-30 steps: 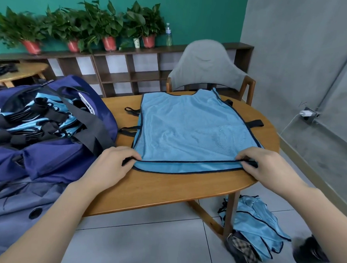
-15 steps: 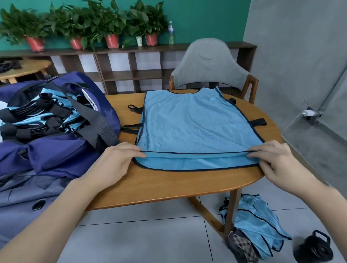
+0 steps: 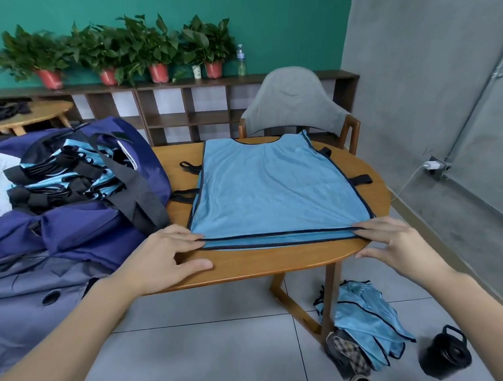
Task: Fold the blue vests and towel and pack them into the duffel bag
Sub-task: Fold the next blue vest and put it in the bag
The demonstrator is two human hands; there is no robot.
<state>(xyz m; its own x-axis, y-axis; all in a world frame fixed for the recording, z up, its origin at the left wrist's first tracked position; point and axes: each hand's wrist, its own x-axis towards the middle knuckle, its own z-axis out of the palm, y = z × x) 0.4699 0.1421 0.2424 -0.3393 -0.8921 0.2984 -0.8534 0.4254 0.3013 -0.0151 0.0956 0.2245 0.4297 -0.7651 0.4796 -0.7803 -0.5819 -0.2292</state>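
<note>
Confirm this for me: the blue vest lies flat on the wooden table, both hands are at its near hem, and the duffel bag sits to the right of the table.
One detail is wrong. The duffel bag sits to the left of the table, not the right. The rest holds: the blue vest lies flat on the table, with the left hand and right hand at its near hem. The head view shows this.

Both forearms are extended forward, the left hand (image 3: 165,258) and right hand (image 3: 401,247) held palm-down with fingers straightened.
</note>
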